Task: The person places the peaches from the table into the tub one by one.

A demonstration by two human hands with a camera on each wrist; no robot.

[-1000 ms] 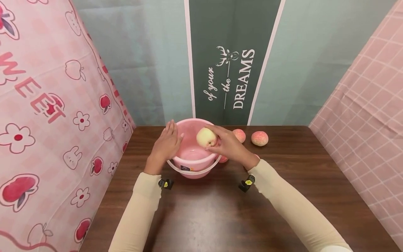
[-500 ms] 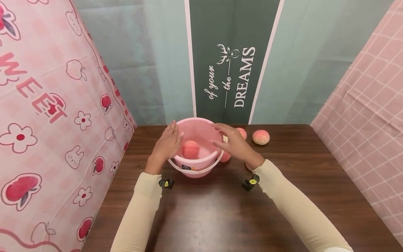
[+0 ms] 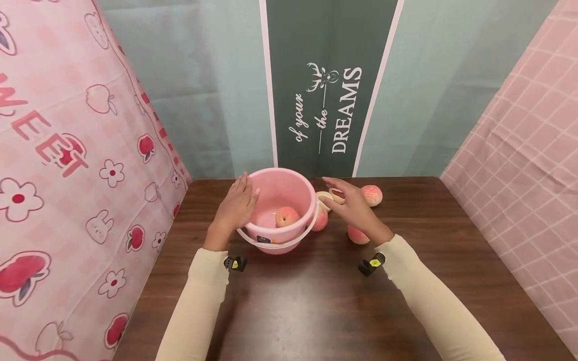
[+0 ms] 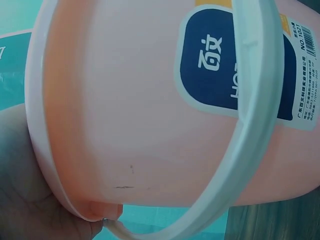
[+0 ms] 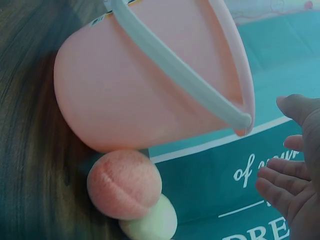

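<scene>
A pink bucket (image 3: 277,240) with a white handle (image 3: 289,245) stands upright on the table, one peach (image 3: 287,216) lying inside. My left hand (image 3: 235,203) rests on its left rim with fingers extended; in the left wrist view the palm lies against the rim (image 4: 42,115). To the right of the bucket, my right hand (image 3: 354,208) hovers with spread fingers and holds nothing. Under and around it lie several peaches: a pink one (image 3: 320,219) beside the bucket, a pale one (image 3: 324,200) behind that, another (image 3: 358,234) near the wrist. The hand partly covers some.
Another peach (image 3: 372,195) lies near the back edge of the brown wooden table (image 3: 307,311). A green cloth (image 3: 217,100) hangs behind the table. Pink printed cloth (image 3: 113,210) borders the left side, and checked pink cloth (image 3: 519,125) the right.
My right hand has let go of a peach, which dropped into the bucket and has rolled slightly right there. That hand has moved right, over the other peaches. The left hand stays on the rim.
</scene>
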